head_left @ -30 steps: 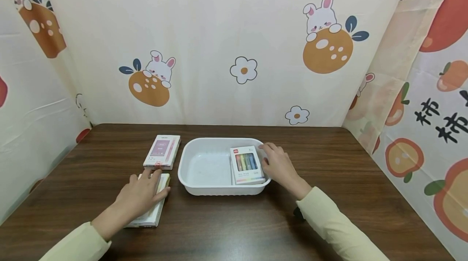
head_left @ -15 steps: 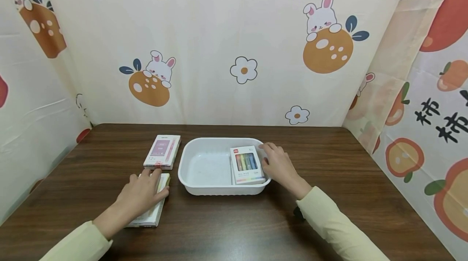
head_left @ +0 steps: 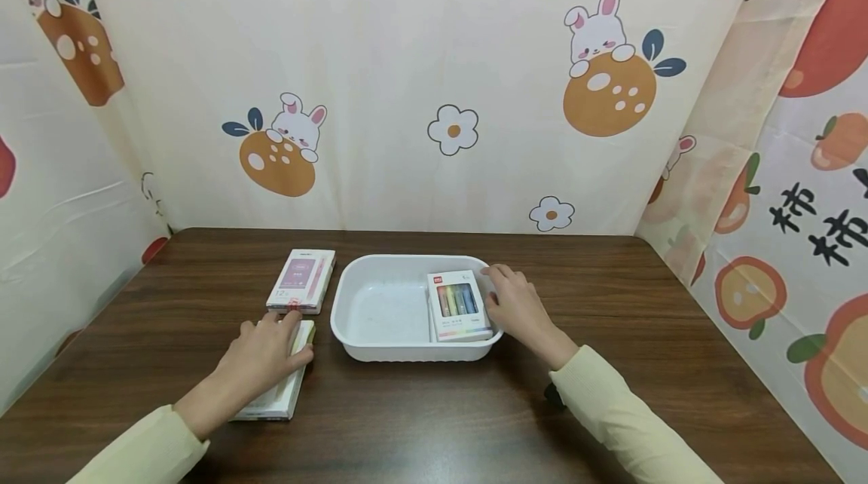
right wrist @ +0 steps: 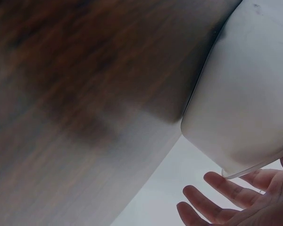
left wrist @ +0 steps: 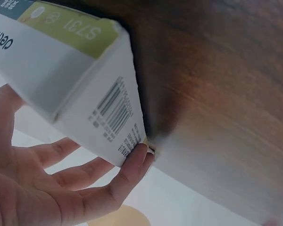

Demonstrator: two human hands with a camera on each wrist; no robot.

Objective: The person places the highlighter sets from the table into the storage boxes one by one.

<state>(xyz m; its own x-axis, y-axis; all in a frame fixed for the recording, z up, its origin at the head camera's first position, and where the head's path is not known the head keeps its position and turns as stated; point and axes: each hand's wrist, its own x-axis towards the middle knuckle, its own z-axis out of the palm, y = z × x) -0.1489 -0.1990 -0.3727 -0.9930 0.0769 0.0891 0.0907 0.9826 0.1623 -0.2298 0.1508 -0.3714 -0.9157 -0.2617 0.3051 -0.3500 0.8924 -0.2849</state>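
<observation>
My left hand lies over a white carton on the table, thumb along its right edge and fingers across its top. In the left wrist view the carton's green-marked end reads S731, and one fingertip curls over the corner by a barcode. My right hand rests at the right rim of a white plastic tray, fingers spread; the right wrist view shows them reaching past the tray wall. In the tray's right end lies a white box with a window showing coloured sticks.
Just beyond the left hand lies a white box with a pink-purple label. Everything sits on a dark wood-grain table. A cream curtain printed with rabbits and fruit stands along the table's back edge, and more printed cloth hangs at both sides.
</observation>
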